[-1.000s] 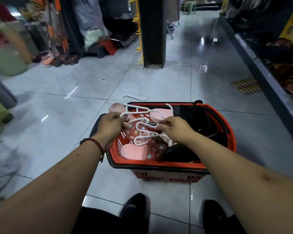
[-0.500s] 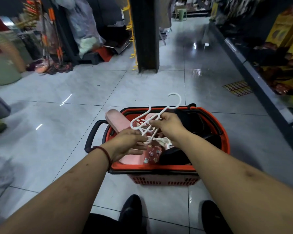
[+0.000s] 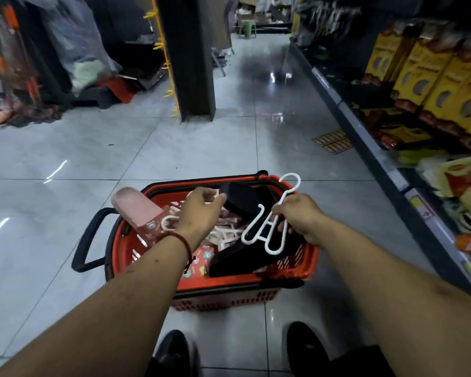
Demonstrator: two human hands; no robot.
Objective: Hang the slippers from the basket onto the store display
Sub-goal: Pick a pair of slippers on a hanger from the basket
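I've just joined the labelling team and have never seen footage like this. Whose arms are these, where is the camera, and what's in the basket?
There is no machine here. A person wears a wide-angle camera on the head, so every picture looks down along their own bare arms. All three are the same view, moments apart. The person stands in a shop aisle over a red basket on the tiled floor. In the basket lie a pink slipper and black slippers. The right hand grips a white hanger above the basket. The left hand, with a red cord at the wrist, reaches toward the black slippers. Whether it grips anything I cannot tell. Stocked shelves run along the right.
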